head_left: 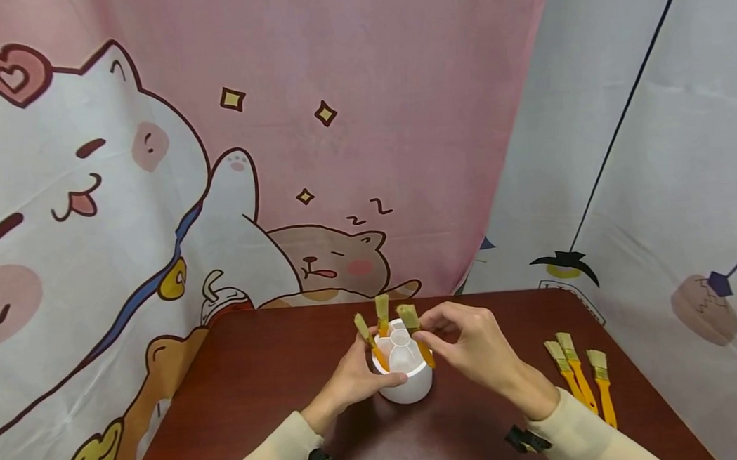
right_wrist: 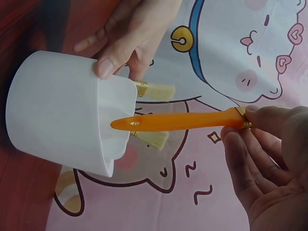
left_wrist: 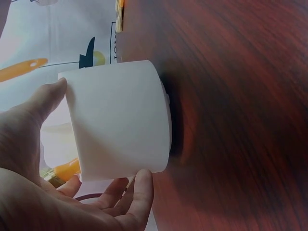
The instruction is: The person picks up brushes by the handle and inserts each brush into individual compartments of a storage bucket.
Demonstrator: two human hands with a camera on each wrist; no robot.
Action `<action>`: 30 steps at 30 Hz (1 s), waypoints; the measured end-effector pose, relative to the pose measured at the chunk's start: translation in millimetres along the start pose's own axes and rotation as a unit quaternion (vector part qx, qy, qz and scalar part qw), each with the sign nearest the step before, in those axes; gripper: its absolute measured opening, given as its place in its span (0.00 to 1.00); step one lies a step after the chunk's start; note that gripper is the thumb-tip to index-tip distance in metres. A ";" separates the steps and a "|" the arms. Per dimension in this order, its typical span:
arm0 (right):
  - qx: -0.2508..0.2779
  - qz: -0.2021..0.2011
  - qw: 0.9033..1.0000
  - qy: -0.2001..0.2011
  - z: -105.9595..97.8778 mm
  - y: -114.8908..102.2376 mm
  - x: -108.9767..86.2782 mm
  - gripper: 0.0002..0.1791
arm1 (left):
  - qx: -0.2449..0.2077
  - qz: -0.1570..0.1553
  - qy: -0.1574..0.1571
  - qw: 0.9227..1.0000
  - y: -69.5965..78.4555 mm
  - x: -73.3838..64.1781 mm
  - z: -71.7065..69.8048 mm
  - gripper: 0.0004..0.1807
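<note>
A white round holder (head_left: 410,391) with several inner compartments stands on the table. My left hand (head_left: 352,380) grips it from the left, thumb near the front rim and fingers spread along the far side. Two paintbrushes stand in it, bristles up: a leaning paintbrush (head_left: 363,327) on the left and a paintbrush (head_left: 382,309) at the back. At the holder's right, my right hand (head_left: 476,339) pinches another paintbrush (right_wrist: 183,122) by its metal band. Its bristles point up, and its orange handle hangs down, the tip just above the rim in the left wrist view.
Three more paintbrushes lie at the right side of the dark red-brown table (head_left: 258,391): one paintbrush (head_left: 560,360), another paintbrush (head_left: 576,368) crossing it, and a separate paintbrush (head_left: 601,379). A cartoon-printed cloth (head_left: 427,149) hangs behind the table and along its sides.
</note>
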State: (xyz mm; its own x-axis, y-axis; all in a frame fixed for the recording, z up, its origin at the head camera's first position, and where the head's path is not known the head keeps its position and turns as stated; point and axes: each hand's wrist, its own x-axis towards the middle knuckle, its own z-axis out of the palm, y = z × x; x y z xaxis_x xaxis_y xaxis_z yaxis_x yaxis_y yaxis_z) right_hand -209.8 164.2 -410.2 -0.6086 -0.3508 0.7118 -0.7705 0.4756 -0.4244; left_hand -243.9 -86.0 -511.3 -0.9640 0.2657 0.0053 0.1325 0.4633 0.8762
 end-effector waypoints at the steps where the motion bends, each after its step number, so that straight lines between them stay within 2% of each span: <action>1: 0.004 -0.001 1.000 0.000 1.3 -0.5 0.4 0.12 | 0.000 0.000 0.000 1.000 -0.2 -0.1 0.2 0.61; 17: 0.047 -0.010 0.999 -0.006 24.2 1.8 1.7 0.13 | 0.002 0.010 -0.005 1.000 0.4 -1.4 -0.2 0.60; 30: 0.029 -0.005 0.999 -0.017 37.8 11.0 -0.6 0.13 | 0.005 0.018 -0.008 1.000 -0.1 0.2 -0.7 0.59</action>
State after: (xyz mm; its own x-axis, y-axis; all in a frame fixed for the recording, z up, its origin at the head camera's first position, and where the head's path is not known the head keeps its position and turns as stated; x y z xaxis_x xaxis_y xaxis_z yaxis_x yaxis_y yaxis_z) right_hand -225.0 139.1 -436.4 -0.6063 -0.3826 0.6972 -0.7856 0.4247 -0.4501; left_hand -244.2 -86.7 -511.1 -0.9551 0.2948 0.0287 0.1689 0.4626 0.8704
